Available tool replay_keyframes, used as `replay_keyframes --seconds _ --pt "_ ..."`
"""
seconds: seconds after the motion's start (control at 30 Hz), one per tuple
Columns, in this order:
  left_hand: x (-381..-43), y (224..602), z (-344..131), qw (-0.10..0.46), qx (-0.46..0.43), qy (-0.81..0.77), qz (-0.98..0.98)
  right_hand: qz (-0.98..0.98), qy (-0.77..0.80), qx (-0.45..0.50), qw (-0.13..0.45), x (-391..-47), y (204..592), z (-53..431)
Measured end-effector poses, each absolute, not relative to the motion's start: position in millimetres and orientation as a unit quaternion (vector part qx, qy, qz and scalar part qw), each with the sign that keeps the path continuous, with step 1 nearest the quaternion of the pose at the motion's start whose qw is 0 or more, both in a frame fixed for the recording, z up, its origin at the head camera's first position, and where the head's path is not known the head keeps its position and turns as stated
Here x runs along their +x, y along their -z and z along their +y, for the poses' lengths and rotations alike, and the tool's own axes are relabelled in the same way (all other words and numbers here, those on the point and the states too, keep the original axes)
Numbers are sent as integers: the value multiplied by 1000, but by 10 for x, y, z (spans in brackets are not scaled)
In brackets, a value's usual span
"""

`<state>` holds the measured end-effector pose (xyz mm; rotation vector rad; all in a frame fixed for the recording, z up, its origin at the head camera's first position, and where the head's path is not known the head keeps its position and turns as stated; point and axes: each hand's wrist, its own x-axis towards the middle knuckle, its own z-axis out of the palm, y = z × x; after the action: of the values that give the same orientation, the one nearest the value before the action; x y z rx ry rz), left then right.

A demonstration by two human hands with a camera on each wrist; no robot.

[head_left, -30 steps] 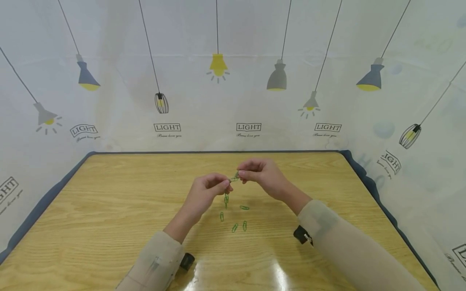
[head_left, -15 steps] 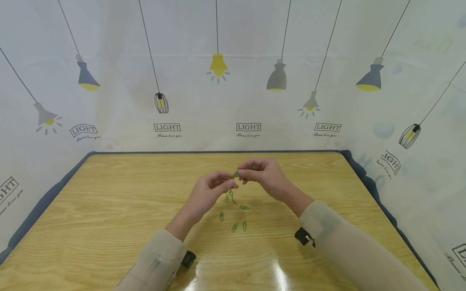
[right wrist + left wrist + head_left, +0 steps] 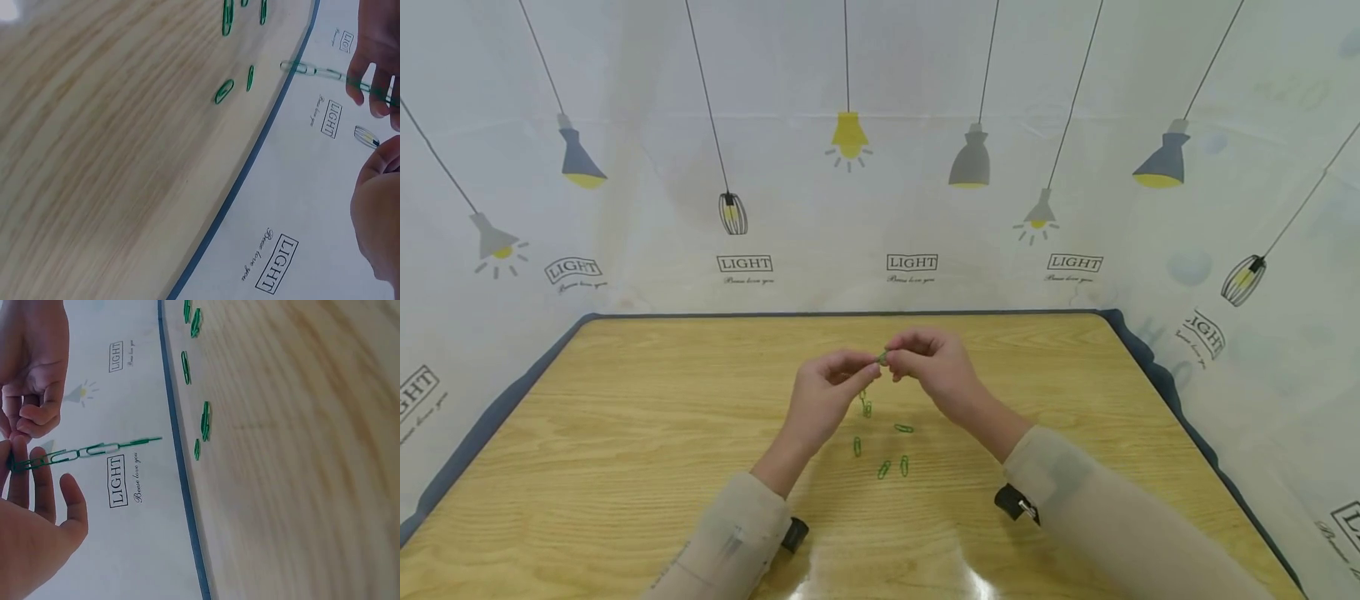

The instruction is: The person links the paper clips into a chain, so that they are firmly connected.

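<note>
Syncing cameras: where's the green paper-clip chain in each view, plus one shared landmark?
Head: chain just below the left hand, near centre; only a short piece shows.
Left wrist: chain at mid-height, left side.
Right wrist: chain at upper right, its end crossing the blue edge strip.
Shared landmark: that blue edge strip.

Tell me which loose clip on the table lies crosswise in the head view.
The clip straight beyond the nearest pair's right one: it runs nearly side to side, while the others run mostly front to back.
</note>
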<state>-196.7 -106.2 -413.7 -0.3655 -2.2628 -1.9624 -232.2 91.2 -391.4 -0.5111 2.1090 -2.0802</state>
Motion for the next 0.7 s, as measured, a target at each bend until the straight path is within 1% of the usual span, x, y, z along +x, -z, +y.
replay_keyframes --seconds 0.33,0.5,0.7 --pt "-1952 4129 -1043 107 -94 613 -777 712 691 -116 46 -2243 3936 822" --pt "-1962 4132 -1064 97 -70 632 -766 712 687 -130 61 -2248 3940 840" --pt "-1986 4143 -1097 84 -65 644 -758 730 663 -146 78 -2311 3944 905"
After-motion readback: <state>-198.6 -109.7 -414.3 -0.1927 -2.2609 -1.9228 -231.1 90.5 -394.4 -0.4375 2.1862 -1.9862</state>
